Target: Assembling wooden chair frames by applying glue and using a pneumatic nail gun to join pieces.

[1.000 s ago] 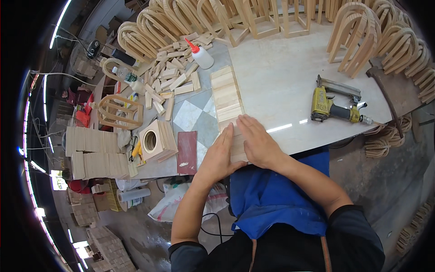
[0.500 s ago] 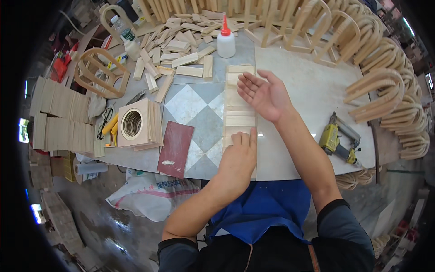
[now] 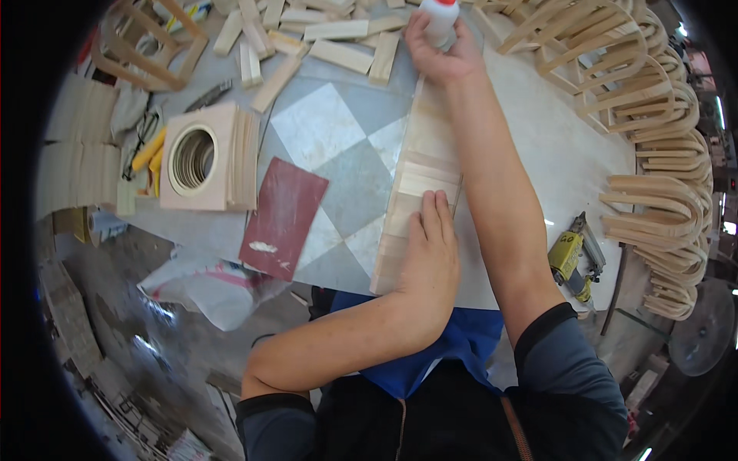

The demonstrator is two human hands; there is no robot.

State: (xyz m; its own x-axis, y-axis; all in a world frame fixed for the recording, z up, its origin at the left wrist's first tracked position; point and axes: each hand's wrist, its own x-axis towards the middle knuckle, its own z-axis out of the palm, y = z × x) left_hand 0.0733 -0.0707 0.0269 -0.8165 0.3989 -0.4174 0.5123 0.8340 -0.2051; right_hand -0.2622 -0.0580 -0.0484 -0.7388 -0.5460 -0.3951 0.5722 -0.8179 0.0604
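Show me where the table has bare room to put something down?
The widest bare patch lies on the pale tabletop, between the right forearm and the curved wooden arches. A smaller one is the checkered panel, between the red sandpaper sheet and the row of wood slats. The far edge is crowded with loose wood blocks.

Head view, single: worn fisheye camera, looking steeply down from above onto the tabletop (image 3: 538, 154) at close working range; forearms enter from the lower edge; straight edges bow toward the dark rim.
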